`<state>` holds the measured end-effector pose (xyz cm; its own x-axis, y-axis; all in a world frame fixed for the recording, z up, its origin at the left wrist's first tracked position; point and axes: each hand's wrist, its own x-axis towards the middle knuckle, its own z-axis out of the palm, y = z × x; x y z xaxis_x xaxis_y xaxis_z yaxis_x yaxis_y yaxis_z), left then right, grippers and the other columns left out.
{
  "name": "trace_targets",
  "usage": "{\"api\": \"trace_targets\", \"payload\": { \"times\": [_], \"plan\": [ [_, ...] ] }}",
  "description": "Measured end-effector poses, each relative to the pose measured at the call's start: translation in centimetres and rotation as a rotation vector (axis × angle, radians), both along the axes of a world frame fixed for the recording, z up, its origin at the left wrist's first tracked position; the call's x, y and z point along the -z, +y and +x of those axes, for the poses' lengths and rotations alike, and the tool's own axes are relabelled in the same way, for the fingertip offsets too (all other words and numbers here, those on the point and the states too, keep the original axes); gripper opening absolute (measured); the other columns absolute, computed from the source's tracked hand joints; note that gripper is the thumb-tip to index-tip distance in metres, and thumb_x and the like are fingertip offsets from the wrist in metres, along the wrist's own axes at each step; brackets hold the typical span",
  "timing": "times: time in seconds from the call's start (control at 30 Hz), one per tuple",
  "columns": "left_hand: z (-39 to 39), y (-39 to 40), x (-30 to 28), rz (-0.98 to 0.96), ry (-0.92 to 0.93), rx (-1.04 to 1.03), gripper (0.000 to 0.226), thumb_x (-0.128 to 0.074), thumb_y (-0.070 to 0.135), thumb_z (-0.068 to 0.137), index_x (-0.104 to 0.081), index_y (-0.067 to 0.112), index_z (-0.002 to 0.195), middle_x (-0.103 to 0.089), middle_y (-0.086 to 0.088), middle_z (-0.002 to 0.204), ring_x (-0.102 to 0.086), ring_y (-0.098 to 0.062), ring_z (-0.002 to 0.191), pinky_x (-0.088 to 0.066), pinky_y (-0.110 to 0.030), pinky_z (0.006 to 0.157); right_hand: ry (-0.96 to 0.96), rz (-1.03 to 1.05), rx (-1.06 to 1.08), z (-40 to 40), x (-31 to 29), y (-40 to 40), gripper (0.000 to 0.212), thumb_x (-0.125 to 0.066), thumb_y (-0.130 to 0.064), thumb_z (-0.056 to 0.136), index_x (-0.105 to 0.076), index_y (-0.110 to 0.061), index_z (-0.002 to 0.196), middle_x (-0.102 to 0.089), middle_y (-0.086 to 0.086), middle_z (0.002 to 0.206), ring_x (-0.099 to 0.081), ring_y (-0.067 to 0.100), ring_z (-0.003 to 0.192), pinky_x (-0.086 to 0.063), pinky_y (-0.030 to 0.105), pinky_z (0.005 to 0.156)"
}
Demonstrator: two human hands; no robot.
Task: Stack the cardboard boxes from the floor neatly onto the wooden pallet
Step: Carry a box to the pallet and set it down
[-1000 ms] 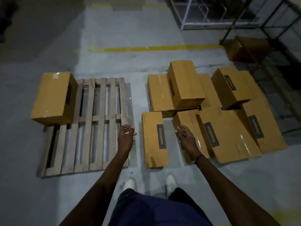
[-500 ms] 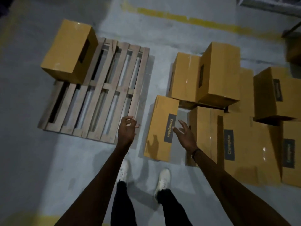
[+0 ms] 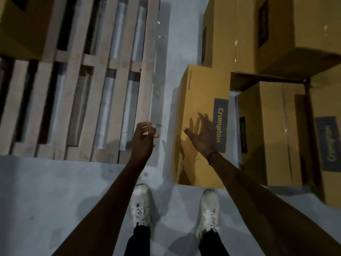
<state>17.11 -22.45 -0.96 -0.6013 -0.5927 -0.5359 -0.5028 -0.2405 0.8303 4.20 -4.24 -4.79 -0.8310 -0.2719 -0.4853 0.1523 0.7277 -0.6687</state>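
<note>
Wooden pallet point(image 3: 77, 85) lies on the concrete floor point(image 3: 55, 200) at upper left. One cardboard box point(image 3: 24, 26) sits on its far left corner, partly cut off by the frame edge. The other slats in view are bare. So one box placed, as far as this view shows.

Remaining boxes are grouped on the floor to the right of the pallet, a strip of bare floor between. Nearest is a long box with a "Crompton" label point(image 3: 203, 126), lying flat just ahead of the person's right shoe point(image 3: 209, 209). Beside it to the right, another labelled box point(image 3: 273, 135), and a further one point(image 3: 328, 145) cut by the right edge. Behind them at least two more: a flat one point(image 3: 230, 34) and a taller one point(image 3: 299, 30) set partly on top of the pile. Exact count not possible; the pile runs out of frame.

Right hand point(image 3: 204, 137) is spread wide, fingers straight, over the top of the nearest box; contact with the cardboard can't be confirmed, though its shadow falls close under it. Left hand point(image 3: 143, 139) holds nothing, fingers loosely curled, above the gap between pallet and box.

Judgement: early in the job. The next pickup looks to be the nearest box; most of the stacking is left.
</note>
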Motion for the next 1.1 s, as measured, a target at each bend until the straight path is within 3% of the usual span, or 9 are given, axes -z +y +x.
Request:
{"api": "trace_targets", "payload": {
  "times": [0.13, 0.23, 0.5, 0.6, 0.73, 0.9, 1.0, 1.1],
  "plan": [
    [0.3, -0.2, 5.7, -0.017, -0.018, 0.075, 0.026, -0.058, 0.034, 0.105, -0.058, 0.017, 0.125, -0.069, 0.000, 0.114, -0.073, -0.014, 0.095, -0.049, -0.015, 0.058, 0.050, 0.064, 0.012, 0.6, 5.8, -0.9, 0.092, -0.070, -0.049, 0.096, -0.015, -0.030, 0.167, 0.004, -0.006, 0.176, 0.008, 0.026, 0.161, -0.006, 0.066, 0.125],
    [0.5, -0.1, 8.1, -0.010, -0.046, 0.106, 0.026, -0.058, 0.034, 0.105, -0.058, 0.018, 0.126, -0.069, 0.000, 0.114, -0.073, -0.013, 0.096, -0.051, -0.021, 0.063, 0.133, 0.155, 0.004, 1.7, 8.1, -1.4, 0.094, -0.069, -0.049, 0.097, -0.010, -0.029, 0.167, 0.013, -0.006, 0.175, 0.017, 0.022, 0.160, 0.006, 0.062, 0.125],
    [-0.8, 1.3, 10.2, 0.044, -0.088, 0.134, 0.034, -0.060, 0.041, 0.103, -0.057, 0.019, 0.128, -0.066, -0.002, 0.122, -0.071, -0.011, 0.099, -0.052, -0.028, 0.070, 0.195, 0.207, -0.061, 1.1, 7.6, 0.8, 0.091, -0.061, -0.047, 0.102, -0.001, -0.030, 0.168, 0.020, -0.004, 0.173, 0.023, 0.023, 0.159, 0.011, 0.062, 0.123],
    [-1.4, 2.0, 11.0, 0.072, -0.123, 0.120, 0.041, -0.061, 0.048, 0.101, -0.056, 0.020, 0.131, -0.065, -0.001, 0.124, -0.069, -0.015, 0.106, -0.054, -0.031, 0.074, 0.177, 0.197, -0.057, -0.1, 6.6, 3.5, 0.089, -0.058, -0.045, 0.103, 0.003, -0.033, 0.166, 0.020, -0.005, 0.173, 0.022, 0.022, 0.159, 0.010, 0.064, 0.123],
    [-2.9, 3.3, 12.3, 0.094, -0.166, 0.119, 0.042, -0.064, 0.048, 0.099, -0.057, 0.017, 0.127, -0.067, -0.004, 0.116, -0.066, -0.026, 0.111, -0.056, -0.045, 0.089, 0.148, 0.142, 0.027, -2.4, 5.2, 8.2, 0.092, -0.052, -0.054, 0.096, 0.003, -0.034, 0.167, 0.015, -0.006, 0.174, 0.016, 0.020, 0.160, 0.010, 0.063, 0.123],
    [-5.5, 5.6, 14.6, 0.143, -0.254, 0.201, 0.079, -0.062, 0.077, 0.085, -0.049, 0.023, 0.142, -0.056, -0.008, 0.144, -0.056, -0.026, 0.127, -0.048, -0.056, 0.107, 0.130, 0.129, 0.106, -5.2, 5.4, 12.4, 0.099, -0.060, -0.065, 0.095, 0.002, -0.035, 0.166, 0.007, -0.004, 0.176, 0.007, 0.023, 0.161, 0.001, 0.067, 0.125],
    [-7.9, 7.5, 16.0, 0.198, -0.266, 0.220, 0.084, -0.058, 0.073, 0.090, -0.039, 0.021, 0.153, -0.043, -0.010, 0.159, -0.048, -0.031, 0.138, -0.043, -0.056, 0.113, 0.122, 0.071, 0.131, -6.7, 6.0, 14.9, 0.107, -0.052, -0.080, 0.083, 0.002, -0.037, 0.166, 0.003, -0.005, 0.176, 0.001, 0.022, 0.162, -0.006, 0.066, 0.126],
    [-10.2, 9.6, 17.6, 0.256, -0.281, 0.217, 0.081, -0.055, 0.066, 0.096, -0.031, 0.020, 0.158, -0.035, -0.012, 0.165, -0.042, -0.034, 0.144, -0.041, -0.057, 0.115, 0.097, 0.014, 0.128, -7.9, 6.7, 17.1, 0.106, -0.051, -0.081, 0.084, 0.003, -0.042, 0.165, 0.002, -0.009, 0.176, -0.004, 0.019, 0.161, -0.012, 0.064, 0.127]
  ]
}}
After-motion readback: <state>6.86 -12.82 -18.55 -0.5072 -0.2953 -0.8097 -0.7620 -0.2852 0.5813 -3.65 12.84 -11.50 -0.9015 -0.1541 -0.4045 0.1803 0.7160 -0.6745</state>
